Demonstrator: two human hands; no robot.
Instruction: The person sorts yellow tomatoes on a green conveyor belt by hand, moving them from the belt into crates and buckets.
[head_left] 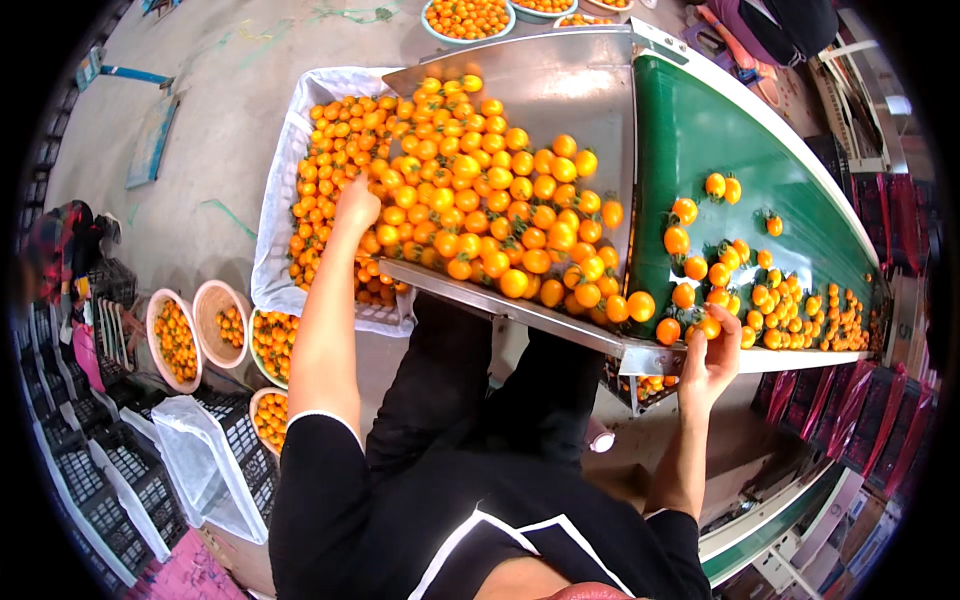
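Observation:
Orange cherry tomatoes (470, 190) cover much of a sloping metal chute (590, 100) and spill at its left end into a white-lined crate (275, 225) heaped with more. My left hand (357, 208) is curled at the chute's lower left end, against the fruit; whatever its fingers hold is hidden. At the near edge of the green conveyor belt (760, 150), my right hand (712, 362) has its thumb and fingers closed around a cherry tomato (709, 327). Several more lie on the belt around and beyond that hand, some with green stems.
Round tubs (173, 340) of tomatoes stand on the floor at left, by black crates (95, 470) and a white-lined crate (205, 465). More basins (468, 20) sit beyond the chute. Another person (775, 25) is at the top right. A metal rail (490, 305) edges the chute before me.

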